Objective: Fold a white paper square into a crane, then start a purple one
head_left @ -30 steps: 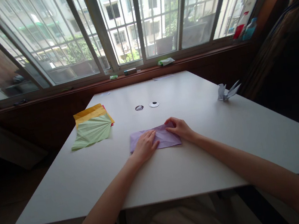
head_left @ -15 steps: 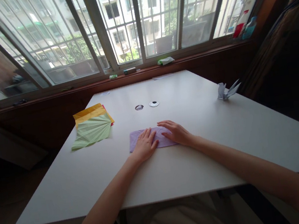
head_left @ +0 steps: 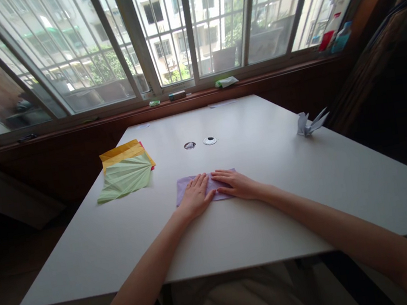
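Observation:
A purple sheet of folded paper (head_left: 183,187) lies flat on the white table (head_left: 239,234) in front of me, forming a long rectangle. My left hand (head_left: 196,196) rests palm down across its left and middle part, fingers stretched out. On its right part lies my right hand (head_left: 237,184), also flat with the fingers extended. The two thumbs almost meet near the paper's lower edge. Much of the paper's right end is hidden beneath my right hand.
To the left, a creased green sheet (head_left: 124,178) overlaps yellow paper (head_left: 120,151), with a red edge showing. A folded paper crane (head_left: 305,126) stands at the right. Two round holes (head_left: 190,145) are behind the purple paper. Small packets (head_left: 226,82) lie on the windowsill.
My right hand has come down flat onto the purple paper and shifted slightly left, its fingers now extended beside the left hand. The left hand has stayed nearly in place.

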Tool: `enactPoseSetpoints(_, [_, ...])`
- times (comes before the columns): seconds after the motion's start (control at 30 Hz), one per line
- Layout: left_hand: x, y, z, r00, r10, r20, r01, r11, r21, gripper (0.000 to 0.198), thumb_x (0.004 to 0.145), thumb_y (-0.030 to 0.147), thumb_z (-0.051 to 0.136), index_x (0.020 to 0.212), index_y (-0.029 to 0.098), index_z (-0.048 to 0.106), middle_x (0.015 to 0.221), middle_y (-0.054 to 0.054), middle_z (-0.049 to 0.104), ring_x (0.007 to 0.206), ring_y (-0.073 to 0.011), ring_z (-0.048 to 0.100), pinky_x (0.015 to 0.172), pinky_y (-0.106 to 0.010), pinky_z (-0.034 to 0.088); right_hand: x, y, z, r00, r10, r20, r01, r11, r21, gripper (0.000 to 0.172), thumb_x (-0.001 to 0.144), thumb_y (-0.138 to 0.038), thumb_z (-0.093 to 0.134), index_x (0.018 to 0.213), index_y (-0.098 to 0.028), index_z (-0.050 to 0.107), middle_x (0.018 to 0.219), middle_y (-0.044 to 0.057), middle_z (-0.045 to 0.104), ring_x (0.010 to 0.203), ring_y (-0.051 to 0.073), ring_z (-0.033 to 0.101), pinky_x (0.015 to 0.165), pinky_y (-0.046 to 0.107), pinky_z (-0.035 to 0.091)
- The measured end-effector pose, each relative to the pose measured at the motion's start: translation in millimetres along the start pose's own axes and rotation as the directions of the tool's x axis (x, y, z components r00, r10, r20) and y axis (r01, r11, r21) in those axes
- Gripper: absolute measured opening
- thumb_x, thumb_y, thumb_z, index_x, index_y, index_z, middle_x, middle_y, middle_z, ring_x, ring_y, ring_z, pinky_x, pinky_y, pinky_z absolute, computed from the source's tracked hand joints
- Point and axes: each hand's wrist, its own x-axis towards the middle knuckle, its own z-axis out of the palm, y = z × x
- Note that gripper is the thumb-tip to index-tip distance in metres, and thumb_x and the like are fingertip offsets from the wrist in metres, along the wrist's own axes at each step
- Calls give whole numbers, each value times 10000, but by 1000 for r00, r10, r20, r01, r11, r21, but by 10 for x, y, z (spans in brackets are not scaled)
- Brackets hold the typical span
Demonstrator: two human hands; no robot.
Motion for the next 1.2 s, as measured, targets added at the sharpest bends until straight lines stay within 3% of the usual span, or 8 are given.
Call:
enactPoseSetpoints(0.33, [7,-53,-6,1000,2,9,-2,999,-39,561,875,482,290,1358,196,297,1433,-74,290,1339,-217,204,1091,-420,144,-10,46,28,999,-15,-30,16,999,29,458,828,-396,477,1238,-196,502,1296,105,491,1243,249,404,1014,452,359])
enactPoseSetpoints(0.6, [35,-112,9,1000,-12,18,12,999,-31,574,874,490,261,1367,196,279,1445,-65,256,1347,-213,184,1091,-414,137,-6,11,-5,1000,7,15,-7,1000,-9,478,839,-387,452,1265,-170,475,1313,110,473,1255,245,386,1031,431,340])
enactPoseSetpoints(0.9, [90,-228,0,991,-131,-8,131,991,-10,574,868,487,270,1354,181,302,1444,-81,258,1343,-227,196,1083,-423,164,1,-6,-28,999,-10,35,11,999,-41,478,848,-389,432,1254,-141,486,1319,119,464,1251,244,389,1032,425,336])
enactPoseSetpoints(1.2, [121,-309,-34,965,-262,-32,264,950,164,586,882,481,215,1353,144,297,1441,-81,266,1337,-203,216,1084,-394,202,9,-14,-46,999,-10,51,12,999,-53,467,850,-372,437,1254,-143,483,1325,113,459,1252,237,388,1032,423,337])
